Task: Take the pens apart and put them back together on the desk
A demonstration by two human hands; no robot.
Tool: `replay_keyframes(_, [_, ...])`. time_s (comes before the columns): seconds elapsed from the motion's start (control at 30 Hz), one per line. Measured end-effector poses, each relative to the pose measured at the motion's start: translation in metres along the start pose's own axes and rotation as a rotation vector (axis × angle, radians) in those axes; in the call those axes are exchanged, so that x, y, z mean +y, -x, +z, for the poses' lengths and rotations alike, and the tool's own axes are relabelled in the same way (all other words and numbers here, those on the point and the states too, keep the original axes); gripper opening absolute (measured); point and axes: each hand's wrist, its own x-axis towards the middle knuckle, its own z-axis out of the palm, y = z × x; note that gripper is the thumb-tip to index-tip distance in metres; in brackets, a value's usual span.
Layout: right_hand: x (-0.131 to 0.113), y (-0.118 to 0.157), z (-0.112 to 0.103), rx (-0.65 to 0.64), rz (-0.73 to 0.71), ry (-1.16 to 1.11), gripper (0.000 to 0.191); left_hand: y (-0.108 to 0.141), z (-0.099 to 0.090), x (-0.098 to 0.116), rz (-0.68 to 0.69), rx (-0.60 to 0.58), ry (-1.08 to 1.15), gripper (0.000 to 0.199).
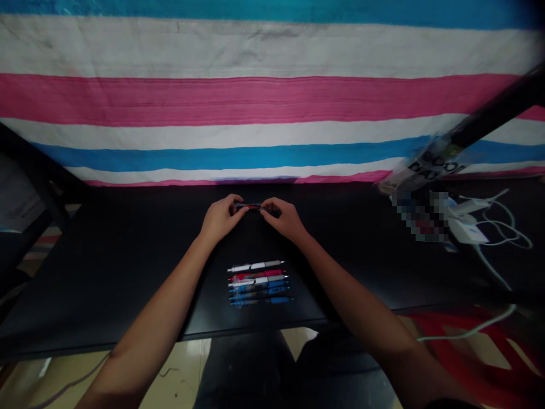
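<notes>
Currently pinching slim dark-and-red bundle (pixel 252 207), prob. pens, at its 2 ends w/ L hand (pixel 219 218) & R hand (pixel 286 218), toward back of black table (pixel 136 244) beyond row of pens (pixel 258 281), likely light, stiff, slick & apt to roll apart, so best held near ends.

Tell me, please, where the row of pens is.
In the head view, the row of pens lies at lower centre, on the table, between the forearms.
</notes>
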Motion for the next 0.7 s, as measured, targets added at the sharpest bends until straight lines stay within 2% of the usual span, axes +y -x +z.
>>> replay_keyframes(0.13, [0.0012, -0.0001, 0.0002, 0.007, 0.028, -0.033, 0.014, 0.0003, -0.0021, 0.0032, -0.009, 0.036, 0.017, 0.022])
replay_keyframes(0.4, [-0.0021, -0.0003, 0.0006, 0.026, 0.098, -0.123, 0.015, -0.0002, -0.0019, 0.0027, -0.023, 0.035, 0.021, 0.020])
replay_keyframes(0.7, [0.0003, -0.0003, 0.0008, -0.013, 0.133, -0.190, 0.017, -0.0010, -0.0022, 0.0036, 0.011, 0.007, 0.053, 0.019])
